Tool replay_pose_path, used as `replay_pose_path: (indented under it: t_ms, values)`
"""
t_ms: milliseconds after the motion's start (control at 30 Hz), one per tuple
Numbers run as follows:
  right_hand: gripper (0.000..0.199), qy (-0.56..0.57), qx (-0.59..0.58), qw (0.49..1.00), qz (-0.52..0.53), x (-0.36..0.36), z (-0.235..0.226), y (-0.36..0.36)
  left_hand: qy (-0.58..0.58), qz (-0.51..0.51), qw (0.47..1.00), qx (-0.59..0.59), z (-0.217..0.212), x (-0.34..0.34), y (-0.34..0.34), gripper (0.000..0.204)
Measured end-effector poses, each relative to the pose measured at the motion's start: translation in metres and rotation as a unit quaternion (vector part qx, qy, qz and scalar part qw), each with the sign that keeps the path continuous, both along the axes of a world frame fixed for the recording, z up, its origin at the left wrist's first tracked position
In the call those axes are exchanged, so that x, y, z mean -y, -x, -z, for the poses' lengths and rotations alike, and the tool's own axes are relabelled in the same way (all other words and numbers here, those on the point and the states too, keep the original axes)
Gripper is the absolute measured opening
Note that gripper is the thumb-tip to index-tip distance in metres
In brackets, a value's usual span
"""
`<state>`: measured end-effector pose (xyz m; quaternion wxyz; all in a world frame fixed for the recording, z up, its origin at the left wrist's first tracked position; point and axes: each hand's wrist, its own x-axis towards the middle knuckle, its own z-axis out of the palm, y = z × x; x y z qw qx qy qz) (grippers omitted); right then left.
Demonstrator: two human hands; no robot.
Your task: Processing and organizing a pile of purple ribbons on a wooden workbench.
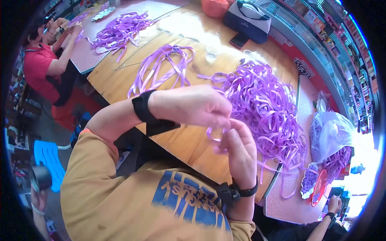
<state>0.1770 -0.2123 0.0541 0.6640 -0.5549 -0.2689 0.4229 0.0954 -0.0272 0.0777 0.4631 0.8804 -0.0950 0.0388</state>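
Observation:
My left hand [197, 106] reaches across the table with its fingers pinched. Its fingertips meet those of my right hand [240, 145], which is also closed in a pinch. A loop of purple ribbon [214, 138] hangs from between the fingers and is partly hidden behind the right hand. Whatever lies right at the fingertips is too small to make out. Just beyond and to the right of my hands spreads a large tangled heap of purple ribbons [265, 100]. Past my left wrist lies a smaller looped bundle of ribbons [163, 66].
On the wooden table [205, 158] are a clear cup [210, 54], a phone [239, 40] and a dark flat object [161, 127] under my left forearm. A bag [247, 20] stands at the back. Co-workers sit at far left and lower right; a plastic bag [331, 134] is at right.

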Motion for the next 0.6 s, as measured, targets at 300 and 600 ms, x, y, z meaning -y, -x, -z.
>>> replay_pose_path:
  t_ms: [300, 600]
  values:
    - [0.01, 0.035, -0.021, 0.995, 0.089, -0.005, 0.041, -0.019, -0.233, -0.298, 0.911, 0.165, 0.042, -0.142, -0.091, 0.032]
    - [0.008, 0.028, -0.104, 0.99, 0.092, 0.004, 0.061, -0.033, -0.395, -0.333, 0.855, -0.037, 0.112, -0.169, -0.139, 0.035]
